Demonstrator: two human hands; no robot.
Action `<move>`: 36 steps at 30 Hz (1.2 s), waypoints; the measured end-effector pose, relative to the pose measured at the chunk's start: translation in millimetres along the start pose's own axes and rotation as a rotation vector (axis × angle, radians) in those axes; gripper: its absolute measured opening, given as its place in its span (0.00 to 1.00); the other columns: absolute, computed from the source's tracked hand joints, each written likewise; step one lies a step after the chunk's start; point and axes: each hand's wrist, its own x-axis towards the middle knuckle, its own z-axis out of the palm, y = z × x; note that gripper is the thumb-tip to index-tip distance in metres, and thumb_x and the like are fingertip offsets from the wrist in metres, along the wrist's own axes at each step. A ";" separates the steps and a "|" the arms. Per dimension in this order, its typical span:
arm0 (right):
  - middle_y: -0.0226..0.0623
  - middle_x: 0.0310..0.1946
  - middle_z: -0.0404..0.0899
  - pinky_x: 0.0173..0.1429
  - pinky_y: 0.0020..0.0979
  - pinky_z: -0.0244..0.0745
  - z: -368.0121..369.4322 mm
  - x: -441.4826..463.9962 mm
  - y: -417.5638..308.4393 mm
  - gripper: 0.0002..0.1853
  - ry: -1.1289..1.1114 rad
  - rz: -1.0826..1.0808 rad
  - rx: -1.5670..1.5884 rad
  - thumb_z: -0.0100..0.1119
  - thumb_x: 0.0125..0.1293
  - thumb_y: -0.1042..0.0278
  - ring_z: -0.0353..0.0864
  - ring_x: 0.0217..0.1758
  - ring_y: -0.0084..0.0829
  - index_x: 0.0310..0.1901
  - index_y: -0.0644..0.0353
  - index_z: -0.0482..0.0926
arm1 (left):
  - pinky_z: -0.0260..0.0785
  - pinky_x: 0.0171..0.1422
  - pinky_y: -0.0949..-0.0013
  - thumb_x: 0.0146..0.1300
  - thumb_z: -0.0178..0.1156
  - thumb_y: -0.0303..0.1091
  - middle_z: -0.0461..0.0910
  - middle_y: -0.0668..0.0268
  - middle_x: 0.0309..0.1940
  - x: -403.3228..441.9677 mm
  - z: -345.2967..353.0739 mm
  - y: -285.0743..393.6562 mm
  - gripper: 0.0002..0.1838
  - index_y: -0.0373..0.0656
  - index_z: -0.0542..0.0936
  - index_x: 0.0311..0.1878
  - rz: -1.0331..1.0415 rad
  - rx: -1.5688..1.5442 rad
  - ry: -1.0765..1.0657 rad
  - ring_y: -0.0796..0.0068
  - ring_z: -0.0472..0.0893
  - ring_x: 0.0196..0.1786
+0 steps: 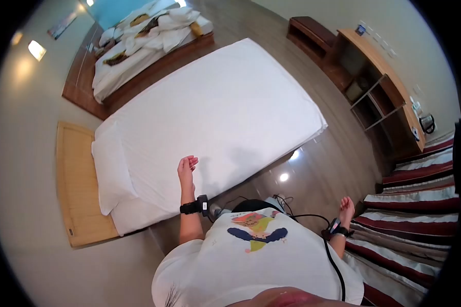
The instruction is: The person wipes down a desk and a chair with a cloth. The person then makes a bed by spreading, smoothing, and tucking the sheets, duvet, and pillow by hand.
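Observation:
Over the near side of a bed covered with a smooth white sheet (pixel 205 107), my left hand (pixel 187 164) is raised with its fingers loosely bent and nothing held. Whether it touches the sheet I cannot tell. My right hand (pixel 347 207) is out to the right, between the floor and the striped curtain, its fingers loosely curled and holding nothing visible. Both wrists wear black straps with small devices (pixel 204 205). A white pillow (pixel 113 176) lies at the head of the bed, by the light wooden headboard (pixel 77 184).
Beyond this bed stands another bed (pixel 148 51) with rumpled white bedding and patterned cloths. Along the right wall is a wooden desk (pixel 379 66) with a kettle (pixel 427 124). Striped curtains (pixel 410 225) hang at my right. Black cables (pixel 312 216) run across my body.

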 end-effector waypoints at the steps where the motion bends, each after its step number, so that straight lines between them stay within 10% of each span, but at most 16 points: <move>1: 0.25 0.32 0.74 0.30 0.19 0.61 -18.3 4.0 -4.2 0.13 0.080 0.007 0.039 0.46 0.56 0.59 0.72 0.33 0.20 0.41 0.54 0.71 | 0.60 0.36 0.79 0.61 0.38 0.39 0.75 0.65 0.30 -2.4 27.9 0.5 0.15 0.40 0.71 0.36 0.014 0.003 -0.015 0.80 0.74 0.34; 7: 0.27 0.28 0.73 0.26 0.19 0.59 -91.3 39.0 -31.5 0.11 0.433 -0.070 0.200 0.45 0.56 0.61 0.72 0.30 0.21 0.38 0.56 0.71 | 0.61 0.35 0.79 0.61 0.37 0.42 0.76 0.66 0.30 -15.0 175.4 -5.4 0.17 0.40 0.72 0.35 -0.132 -0.099 -0.195 0.79 0.74 0.33; 21: 0.28 0.24 0.74 0.29 0.16 0.62 28.9 167.6 -192.6 0.09 0.016 -0.298 -0.204 0.44 0.59 0.66 0.71 0.26 0.19 0.35 0.60 0.71 | 0.60 0.31 0.82 0.59 0.40 0.35 0.75 0.66 0.27 67.7 325.0 7.5 0.13 0.38 0.72 0.34 -0.025 -0.072 0.014 0.80 0.73 0.30; 36: 0.33 0.31 0.74 0.42 0.21 0.64 65.9 267.5 -315.7 0.11 -0.019 -0.198 -0.066 0.46 0.58 0.64 0.72 0.34 0.23 0.40 0.61 0.70 | 0.59 0.33 0.81 0.58 0.41 0.33 0.74 0.66 0.26 168.9 620.4 25.0 0.11 0.38 0.72 0.32 0.033 0.057 -0.306 0.81 0.73 0.31</move>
